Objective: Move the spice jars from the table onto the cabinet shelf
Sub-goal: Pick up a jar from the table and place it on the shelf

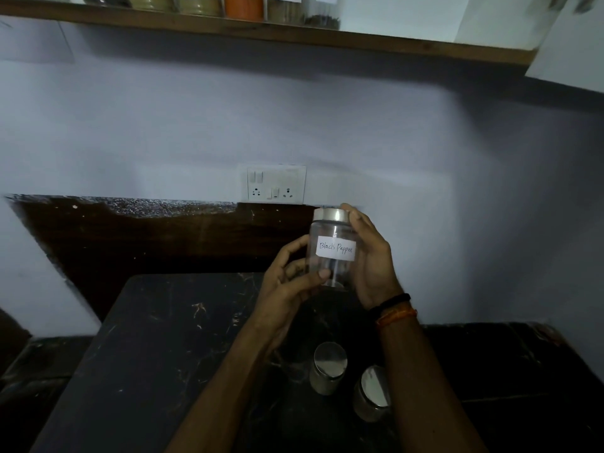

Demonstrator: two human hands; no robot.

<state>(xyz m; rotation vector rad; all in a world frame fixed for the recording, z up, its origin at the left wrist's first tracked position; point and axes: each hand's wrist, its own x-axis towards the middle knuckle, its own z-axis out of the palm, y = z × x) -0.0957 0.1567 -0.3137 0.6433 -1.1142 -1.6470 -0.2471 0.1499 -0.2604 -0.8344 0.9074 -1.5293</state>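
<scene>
Now: clear jar [331,250], steel lid, label "Black Pepper", upright above table [157,348]; left hand [287,286] and right hand [372,259] clasp it; shelf [294,35] well above jar

A clear glass jar with a silver metal lid and a white "Black Pepper" label [333,248] is held upright above the dark marbled tabletop [157,348], just right of centre. The left hand [291,286] grips its lower body from nine o'clock; the right hand [371,259], with dark and orange wristbands [394,310], wraps it from three o'clock. Two silver-lidded jars [328,367] stand on the table at five o'clock. A wooden shelf [294,34] carrying jars runs across twelve o'clock, above a white switch-and-socket plate [276,184].
</scene>
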